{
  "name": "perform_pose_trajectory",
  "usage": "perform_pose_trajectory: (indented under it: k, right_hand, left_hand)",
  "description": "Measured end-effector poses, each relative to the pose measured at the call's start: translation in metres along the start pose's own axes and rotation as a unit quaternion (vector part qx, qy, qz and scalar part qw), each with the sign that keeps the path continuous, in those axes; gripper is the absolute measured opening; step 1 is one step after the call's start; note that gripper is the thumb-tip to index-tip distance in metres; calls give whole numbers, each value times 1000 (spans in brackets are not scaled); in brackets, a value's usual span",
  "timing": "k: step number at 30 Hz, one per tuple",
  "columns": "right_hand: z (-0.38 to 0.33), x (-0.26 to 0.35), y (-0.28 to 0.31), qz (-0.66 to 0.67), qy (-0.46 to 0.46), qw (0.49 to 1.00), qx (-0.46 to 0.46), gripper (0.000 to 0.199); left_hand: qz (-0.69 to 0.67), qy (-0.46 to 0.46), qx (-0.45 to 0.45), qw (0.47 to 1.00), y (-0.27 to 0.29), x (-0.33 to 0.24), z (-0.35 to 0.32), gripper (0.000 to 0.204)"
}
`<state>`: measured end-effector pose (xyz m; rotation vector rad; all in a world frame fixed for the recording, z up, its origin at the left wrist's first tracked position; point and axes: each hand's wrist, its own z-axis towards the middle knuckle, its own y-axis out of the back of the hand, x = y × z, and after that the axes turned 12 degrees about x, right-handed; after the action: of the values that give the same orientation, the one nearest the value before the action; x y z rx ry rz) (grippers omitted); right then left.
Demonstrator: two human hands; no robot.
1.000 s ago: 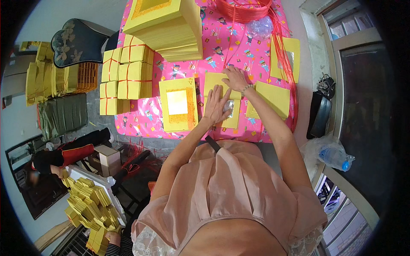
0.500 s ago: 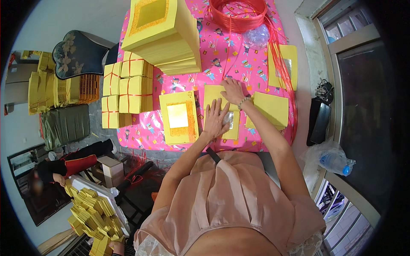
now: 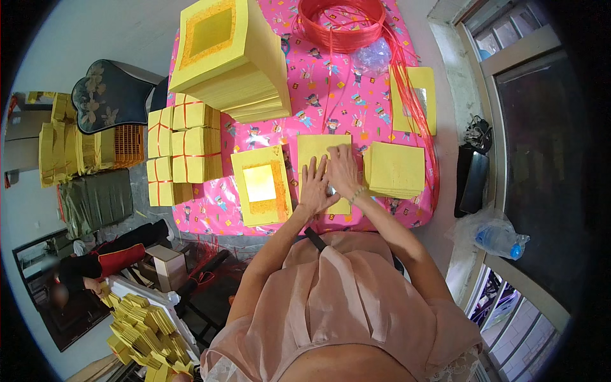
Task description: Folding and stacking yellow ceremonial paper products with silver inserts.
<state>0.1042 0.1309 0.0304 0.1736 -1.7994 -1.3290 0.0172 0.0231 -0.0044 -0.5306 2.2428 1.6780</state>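
A sheet of yellow paper (image 3: 324, 142) lies on the pink table in front of me, with a silver patch mostly hidden under my hands. My left hand (image 3: 314, 191) is flat on its lower left part, fingers spread. Beside it, my right hand (image 3: 344, 170) rests on the sheet with fingers slightly bent, holding nothing I can see. To the left sits a stack of yellow paper (image 3: 282, 213) topped by a gold square with an orange border. A low pile of plain yellow sheets (image 3: 394, 169) is just right of my right hand.
A tall yellow paper stack (image 3: 254, 95) and bundles tied with red strips (image 3: 196, 155) stand at the far left. A red coil of strapping (image 3: 344, 32) lies at the back, its strands trailing down the right side. Lower left, another person is near a pile of yellow bundles (image 3: 146, 328).
My right hand has drawn back from the upper part of the sheet toward me, beside my left hand. My left hand stays flat on the paper. The whole view has shifted slightly.
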Motion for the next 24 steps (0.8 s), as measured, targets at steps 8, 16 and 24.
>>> perform_pose_trajectory:
  k: [8,16,24]
  right_hand:
    - [-29,-13,-10,18,-64,996,61,21]
    - [-30,-26,-26,9,-48,996,77,23]
    - [-32,-31,-31,110,-41,993,35,23]
  left_hand:
    - [-1,-2,-6,1000,1,-3,2,104]
    - [0,0,8,1000,-1,-2,2,102]
    - [-16,-6,-22,1000,-9,1,2,100]
